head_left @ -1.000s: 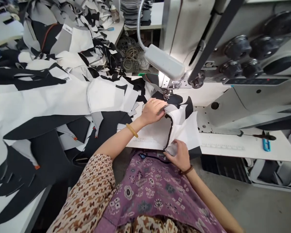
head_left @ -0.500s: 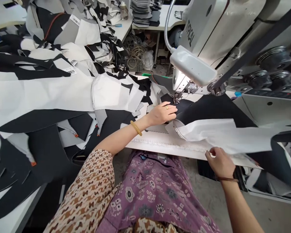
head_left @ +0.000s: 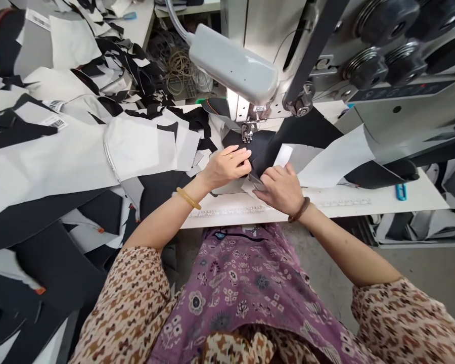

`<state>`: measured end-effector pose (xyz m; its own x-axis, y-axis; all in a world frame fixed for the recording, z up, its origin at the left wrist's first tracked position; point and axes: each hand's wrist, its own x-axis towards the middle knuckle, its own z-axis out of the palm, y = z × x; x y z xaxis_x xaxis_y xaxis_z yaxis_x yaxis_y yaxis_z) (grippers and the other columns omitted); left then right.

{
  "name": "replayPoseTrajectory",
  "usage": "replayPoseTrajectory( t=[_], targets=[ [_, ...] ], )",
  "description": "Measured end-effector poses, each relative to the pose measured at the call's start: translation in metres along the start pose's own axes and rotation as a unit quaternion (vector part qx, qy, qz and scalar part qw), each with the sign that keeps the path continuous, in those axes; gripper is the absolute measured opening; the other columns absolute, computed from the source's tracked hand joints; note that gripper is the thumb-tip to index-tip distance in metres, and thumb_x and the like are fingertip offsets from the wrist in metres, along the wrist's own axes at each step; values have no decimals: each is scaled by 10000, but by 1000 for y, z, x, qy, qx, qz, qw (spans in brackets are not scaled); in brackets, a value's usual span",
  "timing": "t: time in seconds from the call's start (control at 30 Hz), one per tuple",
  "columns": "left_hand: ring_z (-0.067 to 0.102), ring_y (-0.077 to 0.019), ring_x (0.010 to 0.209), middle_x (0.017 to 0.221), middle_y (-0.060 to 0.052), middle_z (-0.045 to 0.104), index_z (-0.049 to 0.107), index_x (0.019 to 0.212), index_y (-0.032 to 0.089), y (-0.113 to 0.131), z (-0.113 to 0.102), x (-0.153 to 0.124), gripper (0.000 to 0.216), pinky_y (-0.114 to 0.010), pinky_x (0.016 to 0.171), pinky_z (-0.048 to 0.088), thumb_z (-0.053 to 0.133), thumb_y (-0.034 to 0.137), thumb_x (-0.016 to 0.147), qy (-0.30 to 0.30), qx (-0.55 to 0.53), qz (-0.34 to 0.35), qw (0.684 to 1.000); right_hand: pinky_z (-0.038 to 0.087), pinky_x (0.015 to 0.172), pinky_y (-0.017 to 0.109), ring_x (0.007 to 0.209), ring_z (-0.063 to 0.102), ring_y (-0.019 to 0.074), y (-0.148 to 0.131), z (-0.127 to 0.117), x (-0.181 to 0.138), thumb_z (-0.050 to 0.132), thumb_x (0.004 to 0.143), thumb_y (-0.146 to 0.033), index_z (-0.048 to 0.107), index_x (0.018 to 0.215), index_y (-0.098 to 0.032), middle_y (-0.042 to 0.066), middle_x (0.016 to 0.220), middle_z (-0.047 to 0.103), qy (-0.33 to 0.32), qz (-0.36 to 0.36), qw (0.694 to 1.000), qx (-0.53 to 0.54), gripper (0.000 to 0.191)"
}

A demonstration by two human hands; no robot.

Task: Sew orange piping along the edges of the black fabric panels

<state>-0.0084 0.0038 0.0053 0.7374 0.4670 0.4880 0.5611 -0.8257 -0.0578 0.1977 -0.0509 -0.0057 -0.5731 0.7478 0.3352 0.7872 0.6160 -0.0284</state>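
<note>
A sewing machine's presser foot (head_left: 247,132) stands over a black fabric panel (head_left: 267,144), whose pale backing (head_left: 337,156) shows where it folds over on the right. My left hand (head_left: 229,167) is closed on the panel just in front of the foot, its fingers bent and close together. Beside it, my right hand (head_left: 282,189) grips the folded edge of the same panel, near a small white tab (head_left: 283,155). What lies under my fingers is partly hidden. The needle tip is too small to make out.
The machine's lamp (head_left: 233,63) hangs above my hands. White and black cut pieces (head_left: 140,144) pile up on the left. A ruler scale (head_left: 227,211) runs along the table's front edge. A small blue tool (head_left: 401,191) lies at the right.
My right hand has moved left and inward from the table's front edge and taken hold of the panel's edge. The pale-backed part is now folded up. My view has shifted.
</note>
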Motion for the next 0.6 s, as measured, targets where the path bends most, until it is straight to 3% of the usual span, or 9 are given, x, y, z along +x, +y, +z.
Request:
replayPoseTrajectory(
  t=[0.1,0.2,0.27,0.33,0.43,0.5,0.6],
  targets=[
    [645,-110,982,1070,-50,682,617,823,187,2,-3,2,338,-329,927,495,298,144,925,0,2,-22,1000,335,980,440,908,532,172,-1,-10,0,409,851,-261,527,709,-198,29,849,609,46,-12,999,-19,195],
    [635,-131,978,1070,-57,677,619,922,183,3,-11,4,297,-341,925,473,323,159,902,-21,-16,-41,999,321,1058,392,1072,529,133,6,-26,15,291,868,-153,535,711,-203,-12,1063,625,59,-94,993,-27,295],
    [624,-164,968,1025,-68,675,603,964,166,5,-15,8,238,-339,871,485,386,210,878,-29,-23,-55,998,406,977,366,964,574,132,12,-37,27,250,854,-119,522,690,-187,2,1015,643,32,-131,991,-8,325],
    [613,-190,908,934,-72,664,592,918,156,6,-14,13,219,-329,776,495,438,302,867,-26,-18,-73,997,468,785,331,747,572,136,17,-44,37,276,820,-122,489,650,-171,24,799,639,6,-121,993,3,277],
    [581,-184,795,784,-56,611,550,771,170,8,-5,22,282,-317,679,469,401,374,897,-1,0,-114,993,312,511,239,563,460,118,22,-52,46,360,723,-149,422,592,-155,28,545,488,17,-74,997,-21,145],
    [560,-172,740,718,-45,569,513,718,179,9,2,25,313,-312,646,451,339,336,926,18,12,-135,991,179,477,224,524,392,98,25,-55,49,385,674,-167,400,577,-147,27,507,417,42,-58,997,-36,100],
    [541,-156,690,685,-40,551,500,696,180,10,8,24,319,-294,603,431,285,224,928,34,55,-133,989,133,486,237,512,347,87,28,-57,51,398,673,-178,413,580,-145,22,504,399,47,-58,996,-37,100]
  ],
)
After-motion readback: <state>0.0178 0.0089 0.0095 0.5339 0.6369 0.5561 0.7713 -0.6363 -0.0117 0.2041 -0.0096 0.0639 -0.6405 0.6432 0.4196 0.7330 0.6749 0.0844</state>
